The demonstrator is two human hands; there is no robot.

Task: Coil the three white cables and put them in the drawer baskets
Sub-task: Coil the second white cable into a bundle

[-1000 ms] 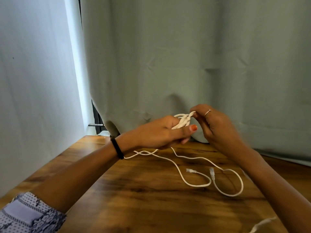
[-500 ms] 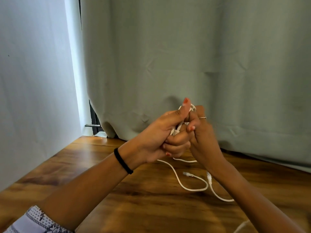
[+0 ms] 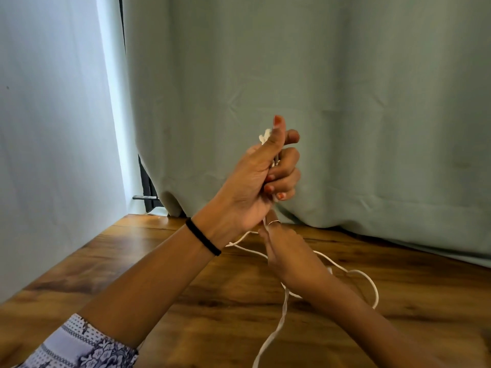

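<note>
bare wooden table (image 3: 164, 282) open at left, loose white cable (image 3: 370, 284) looped across right, curtain (image 3: 345, 128) apparently blocking behind

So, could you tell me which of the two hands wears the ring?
The right hand, the lower one, pulling the white cable; the left hand wears a black wristband.

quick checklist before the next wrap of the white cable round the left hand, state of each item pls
1. Left hand grips the coiled bundle: ok.
2. Right hand holds the white cable just below the left: ok.
3. Slack left to wind, lying on the wooden table: ok.
4. Loose loop free of knots: cannot tell, the right forearm hides part.
5. Drawer baskets within reach: cannot tell, none in view.
</note>
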